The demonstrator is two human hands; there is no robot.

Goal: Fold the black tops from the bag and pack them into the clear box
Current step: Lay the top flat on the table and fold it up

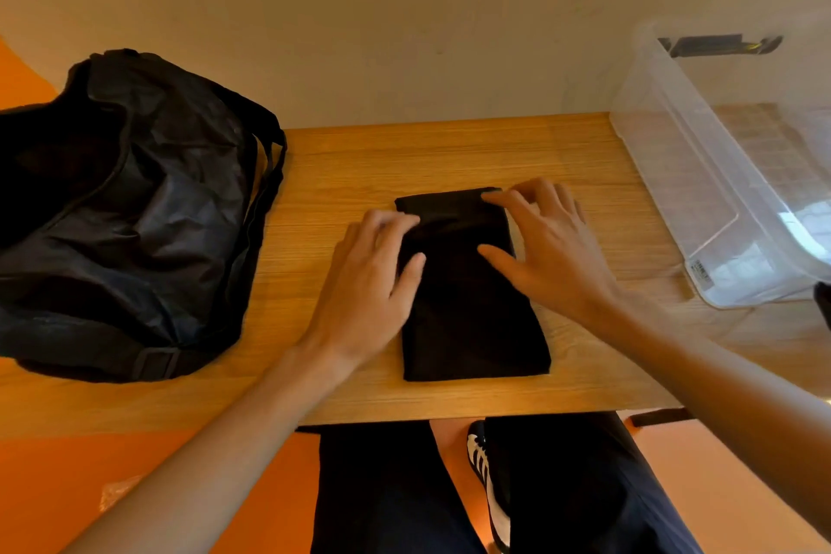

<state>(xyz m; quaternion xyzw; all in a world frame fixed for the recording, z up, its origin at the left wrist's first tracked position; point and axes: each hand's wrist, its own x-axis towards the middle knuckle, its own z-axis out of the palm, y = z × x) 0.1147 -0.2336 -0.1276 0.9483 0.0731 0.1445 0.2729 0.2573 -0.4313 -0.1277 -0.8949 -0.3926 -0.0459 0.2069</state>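
Open clear box (683, 175), black bag (135, 216), folded top (472, 310)

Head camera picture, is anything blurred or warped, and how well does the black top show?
In the head view, the fingers of the left hand and right hand smear slightly; the wide lens bows the clear box and the table edge; warm light leaves the black top nearly featureless, its folds hard to read.

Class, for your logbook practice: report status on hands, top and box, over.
Left hand and right hand open, pressing on top. Top folded on table, not yet in box. Bag left; nothing between top and box.
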